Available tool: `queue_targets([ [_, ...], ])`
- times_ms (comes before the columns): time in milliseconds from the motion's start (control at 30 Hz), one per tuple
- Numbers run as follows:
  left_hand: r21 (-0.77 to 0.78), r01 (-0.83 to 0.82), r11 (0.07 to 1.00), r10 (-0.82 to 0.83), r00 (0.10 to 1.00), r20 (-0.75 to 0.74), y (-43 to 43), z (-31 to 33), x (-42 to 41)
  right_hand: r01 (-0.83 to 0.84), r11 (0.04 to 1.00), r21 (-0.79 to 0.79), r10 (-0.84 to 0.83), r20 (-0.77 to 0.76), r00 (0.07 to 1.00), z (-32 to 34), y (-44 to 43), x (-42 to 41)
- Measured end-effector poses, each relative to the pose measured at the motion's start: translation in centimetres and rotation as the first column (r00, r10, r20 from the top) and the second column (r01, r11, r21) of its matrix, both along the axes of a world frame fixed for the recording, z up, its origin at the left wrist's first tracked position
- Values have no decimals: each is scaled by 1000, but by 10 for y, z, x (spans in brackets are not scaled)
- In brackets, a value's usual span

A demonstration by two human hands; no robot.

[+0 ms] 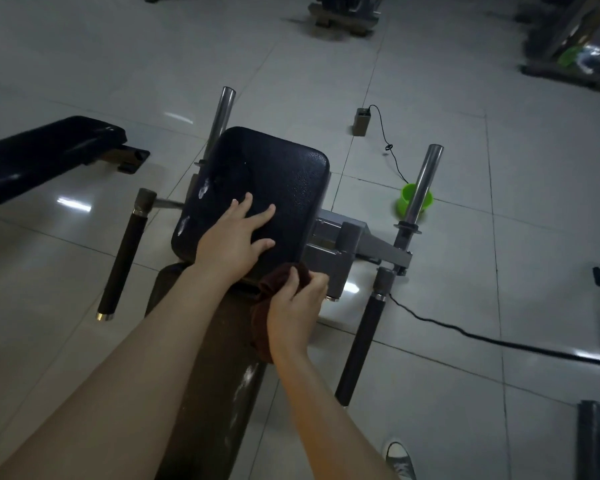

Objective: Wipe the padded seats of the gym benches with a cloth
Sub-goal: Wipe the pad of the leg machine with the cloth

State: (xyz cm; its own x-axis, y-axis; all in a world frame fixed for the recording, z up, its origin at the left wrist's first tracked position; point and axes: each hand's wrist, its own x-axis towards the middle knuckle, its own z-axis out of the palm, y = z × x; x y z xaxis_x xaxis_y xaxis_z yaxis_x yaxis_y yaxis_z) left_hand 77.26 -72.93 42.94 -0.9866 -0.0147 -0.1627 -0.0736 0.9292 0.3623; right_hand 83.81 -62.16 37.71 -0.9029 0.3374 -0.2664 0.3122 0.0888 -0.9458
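Fingers (264,216) of the left hand (231,240) lie spread and straight on the black padded seat (274,168), while the right hand (297,310) clutches a dark brown cloth (274,281) at the pad's near right corner. Most of the cloth is hidden under that hand. Only a bunched fold beyond the knuckles and a strip left of the wrist show. The right fingers curl round the fabric, their tips hard to make out. Dim light blurs the gear far beyond both hands. A green cup (406,202) on the floor, far right of the fingers, is half covered by a steel post (421,188), and a shoe (399,455) is cut off at the bottom edge. Ahead of the left fingertips the pad runs on to its rounded far edge, and to their left pale smears (203,188) mark its rim. Right of the cloth the pad ends at a grey metal frame (343,244). A longer pad (215,375) lies under both forearms. A second bench (42,154) stands well to the left, and a black cable (465,336) trails across the tiles to the right.
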Motion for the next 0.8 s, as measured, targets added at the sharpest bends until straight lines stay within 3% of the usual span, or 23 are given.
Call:
queue_targets([
  [133,14,-5,1000,6,1000,-11,-1,-2,-1,-27,1000,1,27,-21,999,8,9,-13],
  [267,21,-9,1000,10,1000,-26,-1,-4,-1,63,991,119,-49,-115,992,33,11,-91],
  [467,44,5,999,-4,1000,-15,-5,-4,-1,35,968,248,-32,-15,999,64,28,-192],
  [633,9,-1,1000,1,1000,-9,-1,-7,-1,52,983,179,-38,-82,996,41,17,-130],
  [800,-31,8,999,-9,1000,-19,-1,-9,0,56,997,59,-54,-21,998,10,5,-44],
])
